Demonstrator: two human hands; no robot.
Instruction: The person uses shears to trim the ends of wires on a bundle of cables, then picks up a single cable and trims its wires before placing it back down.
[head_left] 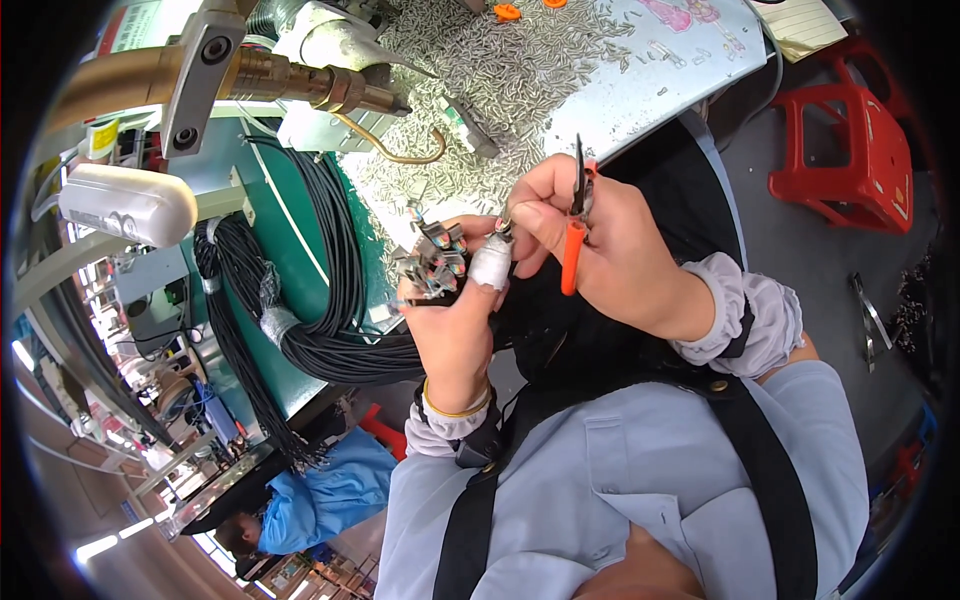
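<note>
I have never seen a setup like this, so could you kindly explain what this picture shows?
Of course. There is no robot here: a head-worn fisheye camera looks down at a person's own hands, so straight edges curve near the rim. The left hand holds a cluster of small metal pieces with coloured bits; its thumb is wrapped in white. The right hand holds an orange-handled tool, its fingertips close to that thumb. On the table lies a heap of tiny silvery parts, with bundled black cables at the left.
</note>
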